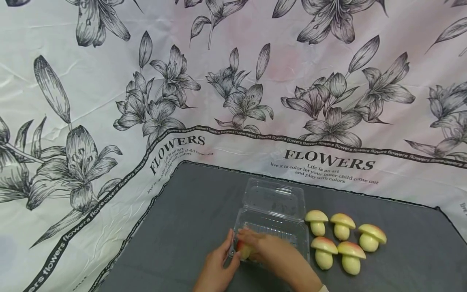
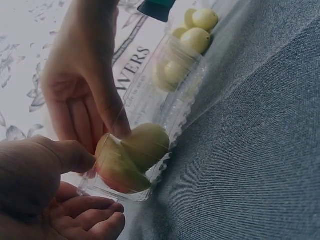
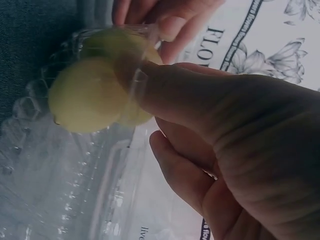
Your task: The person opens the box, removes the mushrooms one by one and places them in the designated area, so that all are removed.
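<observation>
A clear plastic clamshell box (image 1: pixel 288 230) lies with its lid swung back on the grey surface. In its near left corner is a mushroom-shaped piece (image 1: pixel 243 250), yellow with a red-tinged cap. My right hand (image 1: pixel 279 253) reaches over the box from the right and grips this mushroom; its thumb lies where cap meets stem in the left wrist view. My left hand (image 1: pixel 218 263) holds the box's left end, thumb at the wall and fingers curled below. Through the clear wall, the mushroom (image 2: pixel 145 147) shows lying on its side.
Several similar yellow mushrooms (image 1: pixel 324 259) stand in two rows to the right of the box. The open lid (image 1: pixel 273 196) extends toward the back. A white flower-printed cloth (image 1: pixel 240 158) rises behind and to the left of the grey surface (image 1: pixel 175 227).
</observation>
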`<state>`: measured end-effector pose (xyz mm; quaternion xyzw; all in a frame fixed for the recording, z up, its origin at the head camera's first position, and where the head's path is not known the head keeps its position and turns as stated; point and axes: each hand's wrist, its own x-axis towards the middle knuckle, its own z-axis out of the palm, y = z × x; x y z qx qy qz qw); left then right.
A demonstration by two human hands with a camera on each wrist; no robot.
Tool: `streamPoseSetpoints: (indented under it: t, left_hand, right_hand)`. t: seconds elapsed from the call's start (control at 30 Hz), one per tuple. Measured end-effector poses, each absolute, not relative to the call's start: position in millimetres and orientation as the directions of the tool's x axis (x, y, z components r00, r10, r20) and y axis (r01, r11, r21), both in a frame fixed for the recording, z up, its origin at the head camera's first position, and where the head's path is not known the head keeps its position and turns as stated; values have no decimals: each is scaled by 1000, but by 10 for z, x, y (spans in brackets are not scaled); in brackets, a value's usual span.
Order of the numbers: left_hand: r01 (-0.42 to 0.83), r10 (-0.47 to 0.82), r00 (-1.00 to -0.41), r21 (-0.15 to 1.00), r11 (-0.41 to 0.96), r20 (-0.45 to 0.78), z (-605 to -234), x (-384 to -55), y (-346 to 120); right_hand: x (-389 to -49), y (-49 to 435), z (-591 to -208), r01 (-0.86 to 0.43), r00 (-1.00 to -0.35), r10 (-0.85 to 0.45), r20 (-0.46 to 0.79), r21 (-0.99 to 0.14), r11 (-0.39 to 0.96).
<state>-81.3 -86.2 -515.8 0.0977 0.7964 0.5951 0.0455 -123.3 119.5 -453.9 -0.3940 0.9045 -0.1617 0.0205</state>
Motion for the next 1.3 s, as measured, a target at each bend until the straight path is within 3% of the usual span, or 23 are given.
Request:
streamPoseSetpoints:
  t: [0.3,0.8,1.07,1.3]
  left_hand:
    - [111,216,-975,948,298,47,-5137,-816,-877]
    - [93,217,-976,953,288,29,-5130,-817,-858]
    - [74,214,-977,954,289,11,-5135,-805,-863]
    - [80,207,-978,954,290,18,-5144,-793,-863]
  right_hand:
    - [-1243,1167,-4602,-693,-705,-703,95,-303,654]
    - [-1282,1255,-4634,-747,-664,-715,218,-233,622]
    - [-1288,1330,-4549,-682,-728,-666,162,-273,679]
    - [-1271,1386,-4487,-651,-757,-624,192,-307,694]
